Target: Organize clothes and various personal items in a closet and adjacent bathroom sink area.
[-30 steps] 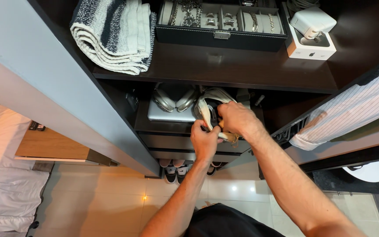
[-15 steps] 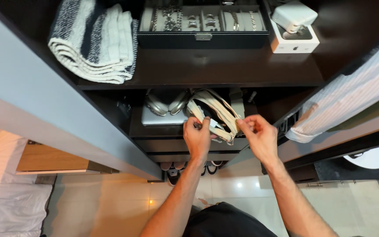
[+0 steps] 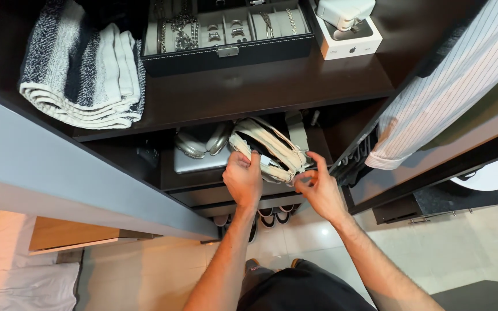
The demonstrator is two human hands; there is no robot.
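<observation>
White rectangular product box on the dark upper shelf, at the right end, just beside the black jewellery case. Lid off, dark inner tray exposed, small dark emblem on the white front wall. White rounded-square charger block resting tilted on top of the box. No signs or lit screens visible elsewhere.

We are seeing sharp focus, dim dark shelves, glare glinting off the pale floor tiles.
</observation>
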